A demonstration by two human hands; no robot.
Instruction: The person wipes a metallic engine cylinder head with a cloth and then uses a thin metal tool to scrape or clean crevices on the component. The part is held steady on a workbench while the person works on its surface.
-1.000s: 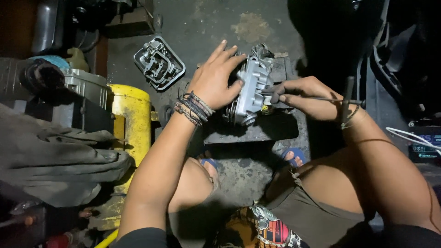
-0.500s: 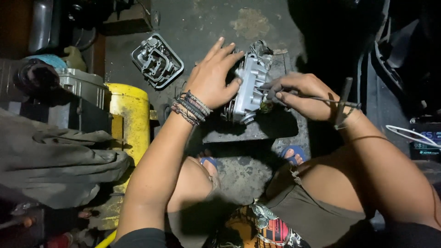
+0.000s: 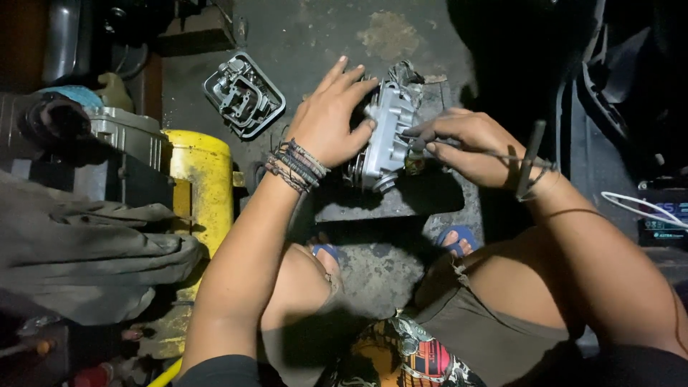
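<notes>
A grey metal engine part (image 3: 387, 136) stands on edge on a dark block (image 3: 401, 197) on the concrete floor. My left hand (image 3: 331, 122), with cord bracelets on the wrist, lies flat against the part's left side and steadies it. My right hand (image 3: 466, 143) grips the shaft of a T-handle wrench (image 3: 527, 161), fingers near its tip, which meets the part's right face. The wrench's cross handle sticks out behind my wrist.
A metal cover plate (image 3: 244, 94) lies on the floor at upper left. A yellow cylinder (image 3: 204, 179) and grey cloth (image 3: 93, 251) sit to the left. My feet in blue sandals (image 3: 459, 240) rest below the block. A dark vehicle body fills the right.
The wrench's cross handle has turned and shifted a little left with my right hand. My left hand stays pressed on the part.
</notes>
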